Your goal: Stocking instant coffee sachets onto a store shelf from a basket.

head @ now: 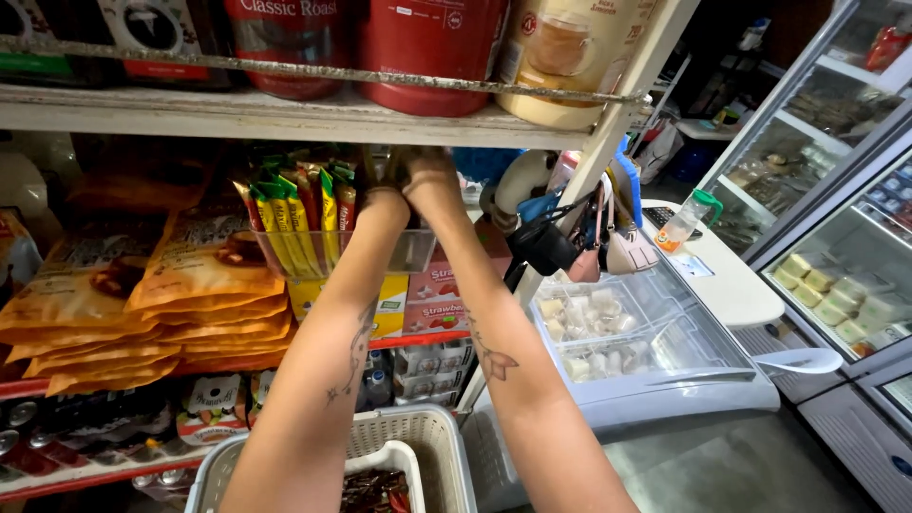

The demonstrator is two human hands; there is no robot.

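**Clear bin of drink sticks, both hands reaching in from above**

The clear bin sits on the middle shelf of a shop rack, under the white shelf board that carries big red canisters and a tan tub. The bin stands on flat boxes, yellow and pink, and holds upright drink sticks in green, yellow and red wrappers, leaning together at its left end.

To the right of the rack stands a chest freezer with a sliding glass top; pale wrapped blocks lie inside. Further right is a tall glass-door cooler with stacked pale tubs. To the left of the bin lie stacks of orange pouches, fanned flat on the same shelf. Below, a white basket stands near the floor with a smaller white tray of dark red packets inside it.

Both forearms rise from the bottom of the view to the bin. The left hand is bent over the bin's rim just beside the sticks; its fingers are hidden, so I cannot tell its grip. The right hand reaches up into the shadow under the shelf board, touching the left hand; its fingers are also out of sight.

A small bottle with a green cap stands on the white counter beyond the freezer.
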